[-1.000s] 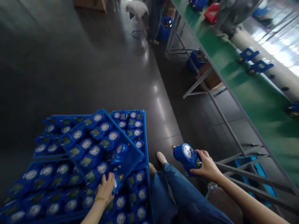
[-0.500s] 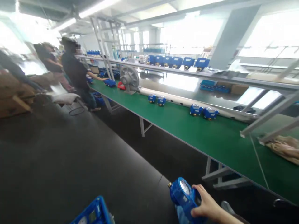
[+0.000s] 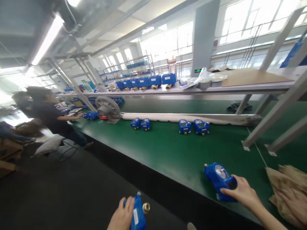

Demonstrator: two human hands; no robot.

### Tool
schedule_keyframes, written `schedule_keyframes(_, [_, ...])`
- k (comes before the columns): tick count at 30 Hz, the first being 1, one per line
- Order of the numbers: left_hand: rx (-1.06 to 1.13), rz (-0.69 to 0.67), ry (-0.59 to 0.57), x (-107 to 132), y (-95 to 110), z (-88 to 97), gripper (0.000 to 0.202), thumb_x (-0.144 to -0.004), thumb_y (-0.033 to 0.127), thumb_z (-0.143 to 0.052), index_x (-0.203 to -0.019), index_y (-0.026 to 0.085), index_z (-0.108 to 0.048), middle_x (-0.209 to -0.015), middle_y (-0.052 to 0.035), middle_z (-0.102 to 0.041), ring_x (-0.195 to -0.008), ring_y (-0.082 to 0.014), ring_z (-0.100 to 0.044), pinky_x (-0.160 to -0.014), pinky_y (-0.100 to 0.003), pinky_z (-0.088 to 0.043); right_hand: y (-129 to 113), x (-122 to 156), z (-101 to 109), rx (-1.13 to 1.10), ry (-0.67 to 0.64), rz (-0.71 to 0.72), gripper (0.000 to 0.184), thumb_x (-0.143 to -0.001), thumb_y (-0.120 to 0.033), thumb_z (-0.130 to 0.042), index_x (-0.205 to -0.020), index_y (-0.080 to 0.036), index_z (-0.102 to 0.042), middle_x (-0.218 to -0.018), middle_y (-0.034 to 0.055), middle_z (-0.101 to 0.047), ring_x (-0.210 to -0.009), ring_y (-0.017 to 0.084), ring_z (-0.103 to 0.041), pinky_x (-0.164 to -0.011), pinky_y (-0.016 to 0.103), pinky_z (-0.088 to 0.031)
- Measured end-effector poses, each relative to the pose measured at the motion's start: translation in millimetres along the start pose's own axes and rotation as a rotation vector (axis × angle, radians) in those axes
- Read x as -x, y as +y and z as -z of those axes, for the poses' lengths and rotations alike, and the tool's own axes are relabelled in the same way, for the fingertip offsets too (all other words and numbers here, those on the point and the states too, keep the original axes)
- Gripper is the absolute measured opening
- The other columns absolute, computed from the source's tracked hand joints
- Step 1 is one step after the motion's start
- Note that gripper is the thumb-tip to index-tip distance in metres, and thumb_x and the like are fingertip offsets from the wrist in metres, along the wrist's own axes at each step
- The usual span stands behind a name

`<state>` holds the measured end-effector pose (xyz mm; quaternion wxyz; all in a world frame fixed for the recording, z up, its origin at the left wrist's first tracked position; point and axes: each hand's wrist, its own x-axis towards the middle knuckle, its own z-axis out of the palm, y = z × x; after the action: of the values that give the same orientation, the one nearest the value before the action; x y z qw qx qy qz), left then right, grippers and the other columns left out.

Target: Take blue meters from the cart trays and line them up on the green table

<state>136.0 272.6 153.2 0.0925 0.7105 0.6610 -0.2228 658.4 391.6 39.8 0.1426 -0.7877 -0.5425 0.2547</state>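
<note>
My left hand [image 3: 121, 214] sits at the bottom edge of the view, gripping a blue water meter [image 3: 137, 212] seen edge-on, with a white label on its side and a brass pipe end [image 3: 146, 208] sticking out. My right hand [image 3: 242, 191] has its fingers on a second blue water meter [image 3: 218, 180], which lies on the green workbench [image 3: 168, 153] near its front edge. The dial of that meter faces up, and a brass end shows at its far left corner.
Several blue meters stand along the bench beside a long white pipe [image 3: 187, 118], next to a grey blower [image 3: 107, 108]. A crumpled beige cloth [image 3: 287, 195] lies right of my right hand. More meters line the upper shelf [image 3: 192, 91]. A seated co-worker [image 3: 48, 115] works at the far left.
My view has swung up from the blue crates to the bench. My left hand now holds a meter, and my right hand's meter has moved down onto the green surface.
</note>
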Motion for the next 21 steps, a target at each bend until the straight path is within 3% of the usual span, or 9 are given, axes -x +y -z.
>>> schedule_keyframes(2, [-0.042,-0.188,-0.051,-69,11,50.7,0.105,-0.060,0.054,-0.064,-0.147,0.007,-0.028,-0.153,-0.0221,-0.032,-0.142,-0.0401,-0.026,-0.121,-0.054,-0.017,8,-28,11,0.037,0.049,-0.070,0.098,-0.055,-0.073,-0.053,-0.129,-0.010,-0.045,-0.132,0.0239,-0.046,-0.118,0.042,-0.051,-0.095,0.057,-0.045])
schedule_keyframes(5, [-0.212,-0.356,-0.039,-175,24,113.4,0.114,-0.053,0.042,-0.077,-0.147,0.006,-0.025,-0.152,-0.0233,-0.032,-0.141,-0.0453,-0.023,-0.117,-0.055,-0.024,8,-64,19,0.060,0.101,-0.185,0.103,-0.056,-0.076,-0.049,-0.133,-0.008,-0.043,-0.135,0.0254,-0.043,-0.118,0.045,-0.048,-0.094,0.060,-0.043])
schedule_keyframes(9, [-0.461,-0.619,0.079,-306,37,161.7,0.119,-0.044,0.030,-0.086,-0.145,0.006,-0.028,-0.146,-0.0247,-0.039,-0.135,-0.0470,-0.030,-0.112,-0.057,-0.028,-17,-102,22,0.062,0.139,-0.323,0.104,-0.058,-0.076,-0.047,-0.134,-0.006,-0.042,-0.136,0.0253,-0.041,-0.117,0.045,-0.048,-0.092,0.058,-0.045])
schedule_keyframes(12, [-0.538,-0.786,0.160,-389,45,180.5,0.105,-0.048,0.022,-0.085,-0.140,0.005,-0.036,-0.139,-0.0255,-0.047,-0.130,-0.0456,-0.038,-0.107,-0.055,-0.033,-38,-123,17,0.094,0.192,-0.426,0.093,-0.059,-0.067,-0.051,-0.133,-0.010,-0.044,-0.135,0.0241,-0.042,-0.117,0.049,-0.046,-0.084,0.058,-0.046])
schedule_keyframes(15, [-0.524,-0.927,0.275,-456,52,187.5,0.057,-0.074,0.013,-0.063,-0.130,0.010,-0.051,-0.128,-0.0213,-0.057,-0.126,-0.0381,-0.046,-0.102,-0.049,-0.038,-48,-141,11,0.113,0.240,-0.477,0.089,-0.063,-0.064,-0.051,-0.134,-0.011,-0.041,-0.135,0.0245,-0.041,-0.114,0.050,-0.046,-0.079,0.058,-0.047])
schedule_keyframes(18, [-0.510,-1.037,0.302,-503,58,183.9,0.039,-0.084,0.007,-0.047,-0.120,0.016,-0.061,-0.120,-0.0157,-0.064,-0.121,-0.0314,-0.053,-0.098,-0.043,-0.042,-50,-161,11,0.170,0.264,-0.499,0.089,-0.067,-0.065,-0.048,-0.136,-0.010,-0.038,-0.138,0.0237,-0.039,-0.114,0.048,-0.047,-0.085,0.058,-0.045])
schedule_keyframes(21, [-0.513,-1.143,0.274,-530,62,174.5,0.034,-0.085,0.010,-0.051,-0.115,0.018,-0.064,-0.119,-0.0117,-0.066,-0.121,-0.0276,-0.054,-0.098,-0.039,-0.042,-51,-189,19,0.236,0.254,-0.514,0.088,-0.068,-0.064,-0.050,-0.137,-0.011,-0.038,-0.139,0.0209,-0.037,-0.116,0.047,-0.046,-0.092,0.056,-0.043])
